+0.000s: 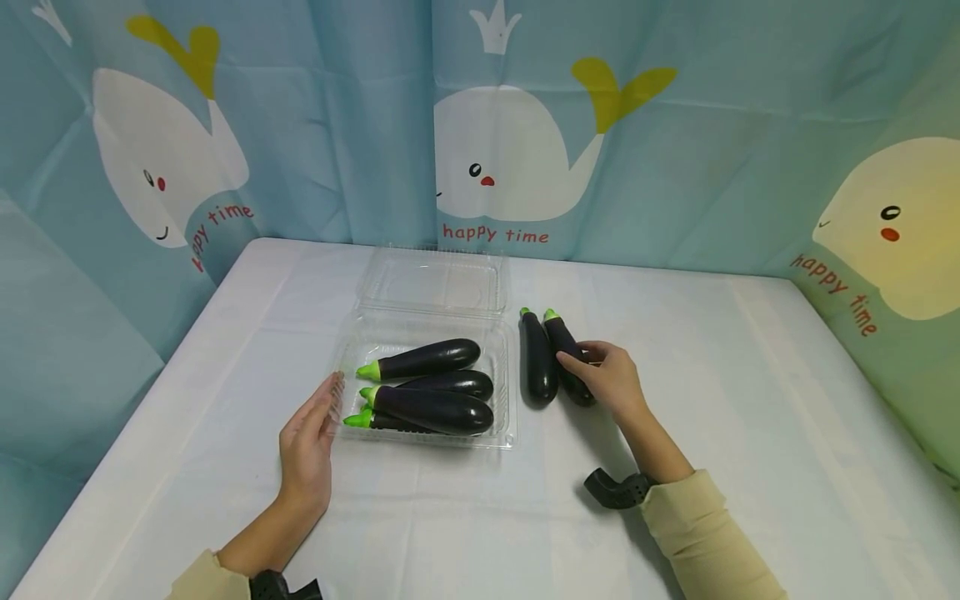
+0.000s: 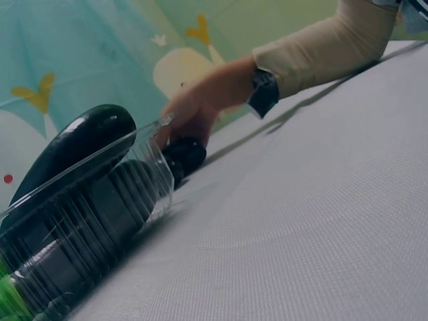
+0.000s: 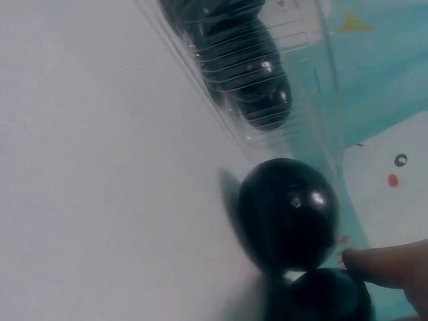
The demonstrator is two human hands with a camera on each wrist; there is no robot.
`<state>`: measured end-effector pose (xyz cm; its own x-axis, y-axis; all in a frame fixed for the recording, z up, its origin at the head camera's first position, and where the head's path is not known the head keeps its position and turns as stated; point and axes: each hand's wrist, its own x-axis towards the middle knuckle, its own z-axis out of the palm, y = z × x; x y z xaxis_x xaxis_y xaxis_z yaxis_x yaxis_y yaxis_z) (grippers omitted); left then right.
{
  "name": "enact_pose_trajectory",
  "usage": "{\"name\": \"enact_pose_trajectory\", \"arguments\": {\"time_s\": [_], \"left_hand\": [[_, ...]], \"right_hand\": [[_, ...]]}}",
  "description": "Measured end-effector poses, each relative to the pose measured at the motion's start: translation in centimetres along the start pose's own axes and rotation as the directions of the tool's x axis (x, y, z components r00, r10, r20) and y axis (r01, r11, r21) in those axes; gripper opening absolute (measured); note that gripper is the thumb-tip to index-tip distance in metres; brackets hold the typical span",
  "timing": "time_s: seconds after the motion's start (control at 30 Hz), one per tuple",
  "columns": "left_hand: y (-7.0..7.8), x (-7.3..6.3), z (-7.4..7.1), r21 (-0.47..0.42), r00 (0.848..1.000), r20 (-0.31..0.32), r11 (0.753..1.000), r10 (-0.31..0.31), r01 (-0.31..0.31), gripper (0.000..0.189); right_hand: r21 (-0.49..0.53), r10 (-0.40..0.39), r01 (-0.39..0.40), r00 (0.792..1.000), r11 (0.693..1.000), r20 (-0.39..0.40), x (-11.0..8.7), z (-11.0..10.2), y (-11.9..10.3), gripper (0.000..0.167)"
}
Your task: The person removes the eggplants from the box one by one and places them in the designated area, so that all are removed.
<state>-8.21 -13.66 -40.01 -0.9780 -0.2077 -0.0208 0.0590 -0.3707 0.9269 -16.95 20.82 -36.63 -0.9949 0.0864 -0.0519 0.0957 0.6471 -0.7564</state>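
Note:
A clear plastic clamshell box [image 1: 504, 433] lies with its lid [image 1: 435, 279] folded back, and several dark eggplants [image 1: 431, 408] with green stems are piled in it. My left hand [image 1: 307, 442] rests its fairly straight fingers against the box's left side. Right of the box, two more eggplants lie side by side on the table. The nearer one to the box is the left eggplant [image 1: 538, 358]. My right hand [image 1: 611, 379] has thumb and fingers around the right eggplant [image 1: 562, 337]. In the right wrist view, the thumb [image 3: 384, 264] touches that eggplant [image 3: 331, 294].
A white cloth covers the table [image 1: 465, 525]. Behind it hangs a blue curtain [image 1: 360, 125] printed with whales, and a green curtain part [image 1: 922, 375] borders the right. The box's wall [image 2: 160, 177] stands between the left-hand side and the loose eggplants.

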Motion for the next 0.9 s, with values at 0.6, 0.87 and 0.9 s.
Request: {"name": "enact_pose_trajectory", "arguments": {"time_s": [0.6,0.87,0.9], "left_hand": [[0.1,-0.1,0.0,-0.002,1.0,-0.007,1.0,0.001,-0.001,0.043],[0.0,0.0,0.0,-0.01,1.0,-0.01,1.0,0.012,-0.012,0.041],[0.0,0.0,0.0,-0.009,1.0,-0.011,1.0,0.01,-0.011,0.041]], "right_hand": [[-0.065,-0.051,0.048,0.997,0.997,-0.051,-0.3,-0.3,-0.9,0.065],[-0.119,-0.245,0.235,0.967,0.965,-0.075,-1.1,-0.7,-3.9,0.058],[-0.118,-0.257,0.248,0.964,0.962,-0.07,-1.2,-0.7,-4.2,0.057]]}}
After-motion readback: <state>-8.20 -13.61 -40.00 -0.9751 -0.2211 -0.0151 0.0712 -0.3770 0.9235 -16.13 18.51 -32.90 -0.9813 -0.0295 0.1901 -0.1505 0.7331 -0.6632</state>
